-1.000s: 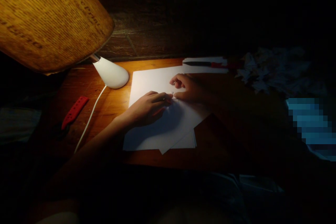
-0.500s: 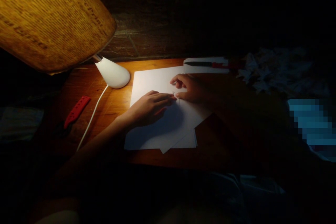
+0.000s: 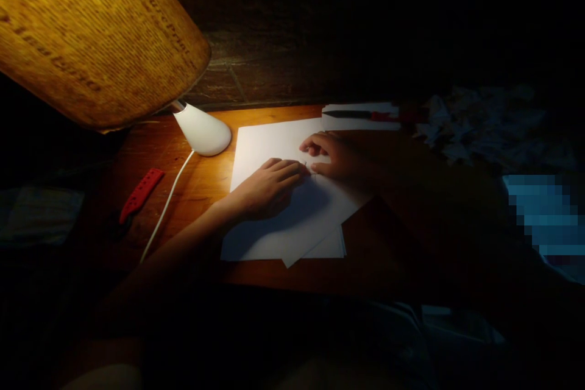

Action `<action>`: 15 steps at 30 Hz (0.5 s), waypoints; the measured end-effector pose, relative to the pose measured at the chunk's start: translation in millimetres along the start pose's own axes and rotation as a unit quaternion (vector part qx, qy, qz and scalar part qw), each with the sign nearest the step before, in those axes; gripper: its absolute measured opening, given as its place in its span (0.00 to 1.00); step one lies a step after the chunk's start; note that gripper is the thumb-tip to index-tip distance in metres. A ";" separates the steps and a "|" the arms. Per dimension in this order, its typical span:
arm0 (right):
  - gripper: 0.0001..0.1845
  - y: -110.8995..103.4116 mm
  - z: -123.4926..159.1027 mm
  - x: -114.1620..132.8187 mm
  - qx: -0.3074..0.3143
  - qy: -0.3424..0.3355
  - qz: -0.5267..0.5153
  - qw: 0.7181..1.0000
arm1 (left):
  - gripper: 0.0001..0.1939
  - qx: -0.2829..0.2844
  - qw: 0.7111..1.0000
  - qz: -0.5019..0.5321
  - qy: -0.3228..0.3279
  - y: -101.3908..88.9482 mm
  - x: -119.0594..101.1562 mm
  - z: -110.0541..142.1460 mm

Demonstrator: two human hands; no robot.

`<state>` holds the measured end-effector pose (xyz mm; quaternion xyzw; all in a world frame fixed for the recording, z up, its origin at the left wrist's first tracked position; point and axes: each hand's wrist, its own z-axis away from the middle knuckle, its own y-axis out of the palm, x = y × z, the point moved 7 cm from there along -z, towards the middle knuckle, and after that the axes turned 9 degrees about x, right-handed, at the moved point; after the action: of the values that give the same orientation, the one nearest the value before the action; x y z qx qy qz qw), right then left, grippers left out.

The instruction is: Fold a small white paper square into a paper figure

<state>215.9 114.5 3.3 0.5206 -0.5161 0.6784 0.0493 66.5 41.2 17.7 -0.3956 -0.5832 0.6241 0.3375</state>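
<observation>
White paper sheets point(image 3: 260, 140) lie stacked on the wooden table, the upper one turned at an angle to those below. My left hand point(image 3: 272, 189) rests on the upper sheet with its fingers bent and together. A small pale sliver, seemingly paper, stands up at its fingertips; the exact grip is hidden. My right hand point(image 3: 336, 155) is just to the right, over the same sheet. Its fingers are curled, with a gap between thumb and forefinger, and nothing shows between them.
A lamp with a printed shade point(image 3: 100, 36) and white base point(image 3: 203, 131) stands at the left, its cord point(image 3: 169, 195) running forward. A red-handled folding tool point(image 3: 141, 195) lies beyond the cord. At the back, a dark-bladed knife point(image 3: 350, 114) lies on more paper, beside crumpled white pieces point(image 3: 475, 125).
My left fingers have bent inward at the sheet. My right thumb has drawn slightly away from them. The whole view has shifted a little.
</observation>
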 end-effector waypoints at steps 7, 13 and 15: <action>0.21 -2.3 0.4 0.4 0.019 -0.007 0.006 1.000 | 0.21 0.007 1.000 0.005 -0.002 2.3 2.5 0.0; 0.23 0.3 0.7 1.3 0.006 -0.009 0.000 1.000 | 0.27 -0.012 1.000 0.015 0.001 4.6 4.0 2.8; 0.24 1.5 0.1 0.2 0.001 0.000 -0.008 1.000 | 0.27 -0.007 1.000 0.020 -0.006 5.5 5.1 2.5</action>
<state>215.0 113.6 2.5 0.5245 -0.5110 0.6789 0.0541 62.1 44.0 11.7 -0.4058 -0.5818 0.6287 0.3188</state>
